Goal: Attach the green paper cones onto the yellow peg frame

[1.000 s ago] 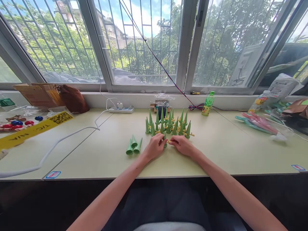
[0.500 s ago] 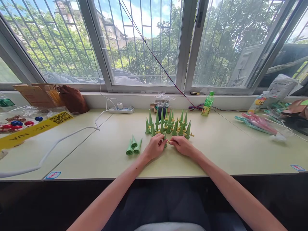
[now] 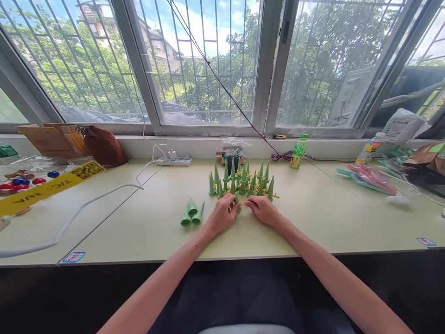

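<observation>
Left fingers [image 3: 229, 198]: clamped on a pointed green cone [image 3: 238, 204], which stands roughly upright at the desk [image 3: 333, 218].
Right fingers [image 3: 250, 202]: pinched together on a small pale-yellow piece [image 3: 243, 204]; its exact shape is too small to tell.
Cone and piece: the yellow piece sits at the right side of the held cone, between the two hands; whether it is seated in the cone cannot be told.
Standing group: many upright green cones with yellow pieces about their lower parts [image 3: 270, 189] crowd together just beyond the fingers.
Loose trio: three hollow green cones [image 3: 197, 216] lie on their sides, left of the left hand, wide ends toward the person.
Behind the group: a small box topped with crumpled clear plastic [image 3: 233, 149].
Back edge: a white power strip [image 3: 174, 161] to the left, a green-capped drink bottle [image 3: 298, 151] to the right.
Far left: a dark brown cloth bag [image 3: 104, 146] beside brown cardboard [image 3: 52, 141].
Far right: pink and teal plastic packaging [image 3: 370, 178].
</observation>
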